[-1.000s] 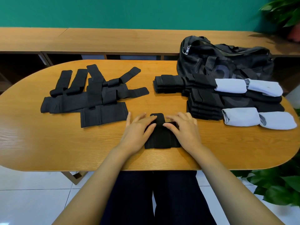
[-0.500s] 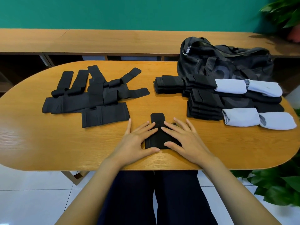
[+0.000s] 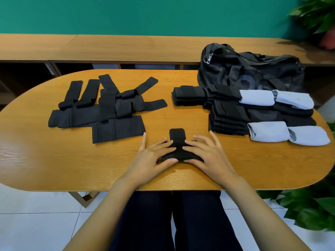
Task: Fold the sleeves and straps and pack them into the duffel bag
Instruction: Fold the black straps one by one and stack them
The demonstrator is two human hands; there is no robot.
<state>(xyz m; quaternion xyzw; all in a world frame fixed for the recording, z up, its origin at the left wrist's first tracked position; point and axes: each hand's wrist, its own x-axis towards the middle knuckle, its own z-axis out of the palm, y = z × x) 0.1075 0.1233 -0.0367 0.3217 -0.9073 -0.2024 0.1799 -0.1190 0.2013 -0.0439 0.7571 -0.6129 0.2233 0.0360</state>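
Note:
A small black strap (image 3: 178,142) lies folded on the wooden table (image 3: 54,160) in front of me. My left hand (image 3: 154,156) and my right hand (image 3: 206,154) pinch its near edge from both sides, fingers spread over it. Its rounded tab sticks out toward the far side. Unfolded black straps and sleeves (image 3: 107,107) lie spread at the left. Folded black stacks (image 3: 226,116) and rolled light blue sleeves (image 3: 268,134) sit at the right, in front of the black duffel bag (image 3: 250,71).
A long wooden bench (image 3: 126,48) runs behind the table, against a green wall. Potted plants stand at the top right (image 3: 319,17) and at the lower right (image 3: 311,209). My dark trousers show below the table's near edge.
My hands slid toward me along the strap and now grip its near edge with thumbs underneath. The strap looks shorter and thicker at the near end.

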